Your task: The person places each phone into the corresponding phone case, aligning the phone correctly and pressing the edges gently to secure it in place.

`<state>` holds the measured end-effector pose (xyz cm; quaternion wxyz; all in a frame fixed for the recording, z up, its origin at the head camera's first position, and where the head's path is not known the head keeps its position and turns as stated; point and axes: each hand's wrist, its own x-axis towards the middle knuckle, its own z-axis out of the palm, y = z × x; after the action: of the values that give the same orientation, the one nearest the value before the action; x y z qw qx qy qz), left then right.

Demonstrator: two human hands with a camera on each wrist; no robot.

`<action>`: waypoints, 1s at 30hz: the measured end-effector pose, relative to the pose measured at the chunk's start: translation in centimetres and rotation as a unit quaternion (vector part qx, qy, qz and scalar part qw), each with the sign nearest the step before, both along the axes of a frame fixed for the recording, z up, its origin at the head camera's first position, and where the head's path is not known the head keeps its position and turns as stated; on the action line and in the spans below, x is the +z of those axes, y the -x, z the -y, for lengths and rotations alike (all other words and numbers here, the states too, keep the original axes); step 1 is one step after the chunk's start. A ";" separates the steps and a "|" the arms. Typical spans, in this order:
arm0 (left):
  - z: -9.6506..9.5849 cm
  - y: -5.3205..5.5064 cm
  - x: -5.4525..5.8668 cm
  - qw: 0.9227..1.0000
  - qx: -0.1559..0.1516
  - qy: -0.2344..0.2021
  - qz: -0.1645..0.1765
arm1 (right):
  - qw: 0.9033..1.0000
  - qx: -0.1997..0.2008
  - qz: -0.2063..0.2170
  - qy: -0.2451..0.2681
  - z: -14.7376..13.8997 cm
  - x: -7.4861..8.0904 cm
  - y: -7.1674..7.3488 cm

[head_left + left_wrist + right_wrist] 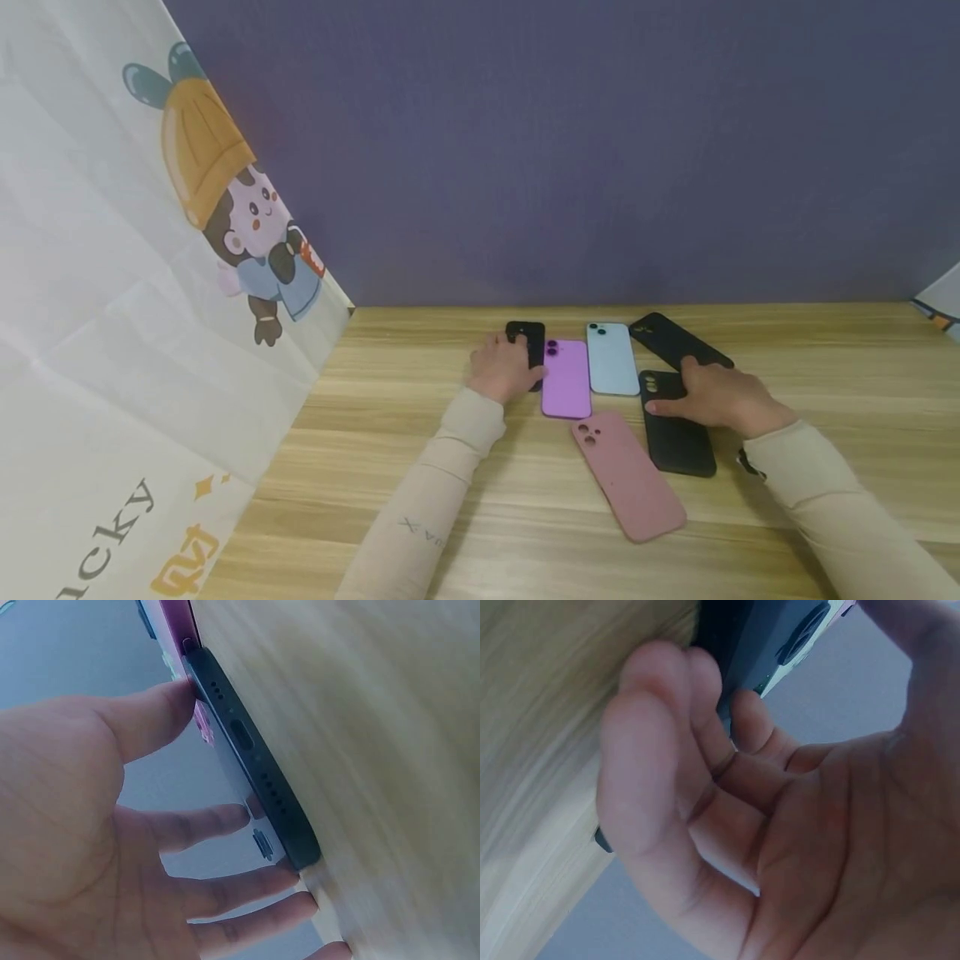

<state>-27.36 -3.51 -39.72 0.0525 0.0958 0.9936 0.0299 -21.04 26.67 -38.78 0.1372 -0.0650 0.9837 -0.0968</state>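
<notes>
Left hand [504,367]: I am pinching the black phone [536,352] across its long edges, my thumb pressing one side and my other fingers lying along the other; the phone is resting at the left end of the group, on the counter [540,517].
Right hand [720,396]: I am curling my fingers round the lower case [678,435], thumb on its left edge, so the hand is closing on it; whether my index finger is also touching the upper case [677,339], I cannot tell.
Purple phone [567,381]: It is lying just beside the black phone, camera side up, a little nearer to me.
Blue phone [613,360]: It is lying between the purple phone and the two black cases, with no hand on it.
Upper case: It is slanting behind the lower case, its top corner sitting by the blue phone.
Pink case [632,479]: It is lying aslant nearest to me, its top just below the purple phone.
Done: The phones are standing roughly in a row to the left, which I am judging to be the tidier half.
Left: No phone is sitting in a case; the cases are pointing different ways, so I am reckoning this as early.
</notes>
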 end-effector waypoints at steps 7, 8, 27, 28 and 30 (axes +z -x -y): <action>0.0 0.0 -0.2 1.000 0.005 -0.011 -0.009 | 1.000 -0.010 0.004 0.003 0.2 0.1 -0.1; 0.1 0.1 -0.2 1.000 0.006 -0.014 -0.011 | 1.000 -0.011 0.005 0.004 0.2 0.1 -0.1; 0.1 0.4 -0.2 0.994 0.039 -0.088 -0.051 | 0.998 -0.036 0.042 0.031 0.8 0.3 -0.7; 0.1 0.5 -0.3 0.993 0.042 -0.092 -0.052 | 0.998 -0.036 0.040 0.033 0.8 0.3 -0.7; 0.1 0.6 -0.4 0.992 0.047 -0.099 -0.054 | 0.998 -0.037 0.038 0.038 0.8 0.3 -0.8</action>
<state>-27.92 -3.66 -40.09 -0.0129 0.0549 0.9905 0.1255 -20.27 25.84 -38.43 0.1679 -0.0302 0.9751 -0.1419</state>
